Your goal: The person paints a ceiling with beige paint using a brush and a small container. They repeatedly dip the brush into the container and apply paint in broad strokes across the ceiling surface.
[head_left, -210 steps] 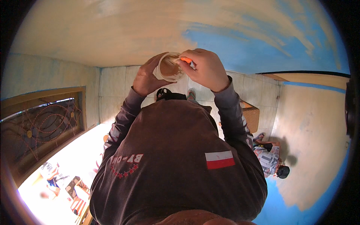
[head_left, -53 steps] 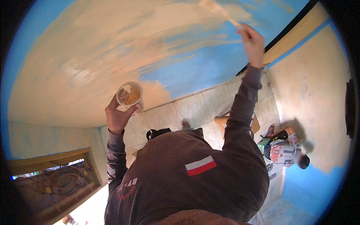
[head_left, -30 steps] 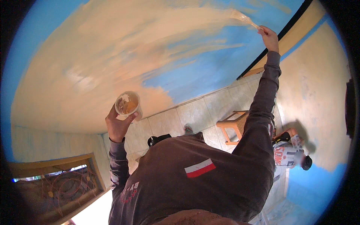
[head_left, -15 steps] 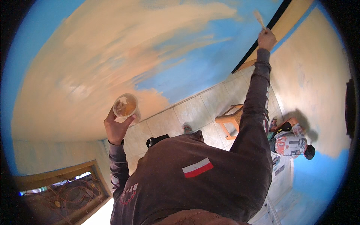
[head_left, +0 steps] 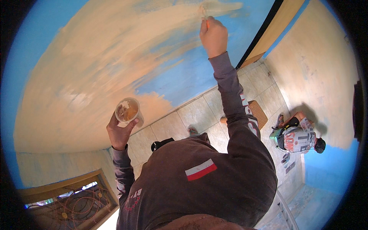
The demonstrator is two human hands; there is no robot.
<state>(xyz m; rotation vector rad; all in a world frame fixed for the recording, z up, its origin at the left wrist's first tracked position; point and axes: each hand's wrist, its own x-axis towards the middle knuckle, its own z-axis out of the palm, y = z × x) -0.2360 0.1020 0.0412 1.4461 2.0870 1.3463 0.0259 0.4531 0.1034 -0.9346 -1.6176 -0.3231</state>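
My left hand (head_left: 119, 135) is wrapped round a clear plastic cup (head_left: 128, 110) with tan paint inside, tilted so its mouth shows. High up, my right hand (head_left: 214, 35) grips a paintbrush (head_left: 203, 13) by its handle, of which an orange bit shows between the fingers. The bristles are against or very near the wall (head_left: 161, 73), blurred against the tan paint; I cannot tell whether they touch. Broad, streaky tan strokes cover much of this blue wall, with a blue patch below my right hand.
A brown woven-seat stool (head_left: 257, 114) stands on the tiled floor (head_left: 199, 111), partly behind my right arm. Further right another person (head_left: 301, 138) crouches by a tan-and-blue wall (head_left: 322, 76). A wooden-framed grille window (head_left: 73, 199) is at lower left, a black-edged wooden frame (head_left: 260, 32) at upper right.
My right hand has swept left with the brush, from beside the black edge to the tan strokes. My left hand and the cup have hardly moved. The view has shifted slightly.
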